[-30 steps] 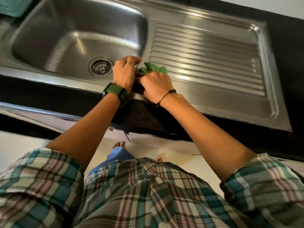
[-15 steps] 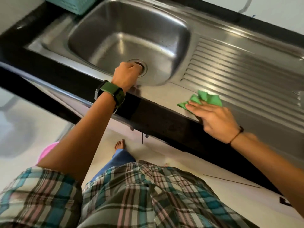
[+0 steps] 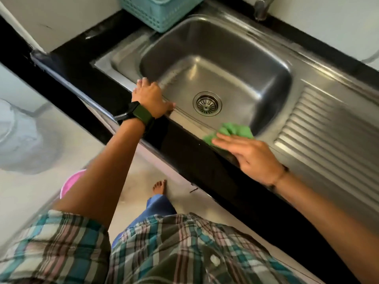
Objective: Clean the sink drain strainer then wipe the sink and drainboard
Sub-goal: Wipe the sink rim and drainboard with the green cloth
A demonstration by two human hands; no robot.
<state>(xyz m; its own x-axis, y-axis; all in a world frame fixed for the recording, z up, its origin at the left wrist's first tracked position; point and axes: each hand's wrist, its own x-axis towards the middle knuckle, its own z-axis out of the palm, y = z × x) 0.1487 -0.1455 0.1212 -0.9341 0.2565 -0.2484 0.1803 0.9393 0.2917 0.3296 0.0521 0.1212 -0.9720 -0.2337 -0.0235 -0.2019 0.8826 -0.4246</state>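
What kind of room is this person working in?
Most likely a home kitchen: a steel sink with a ribbed drainboard is set into a black counter, with a tap behind it and a teal basket beside it.

The cloth [image 3: 233,131] is bright green and the sink [image 3: 215,64] is plain grey steel. Behind the sink, the basket [image 3: 155,11] is light teal; the tabletop [image 3: 86,64] is black.
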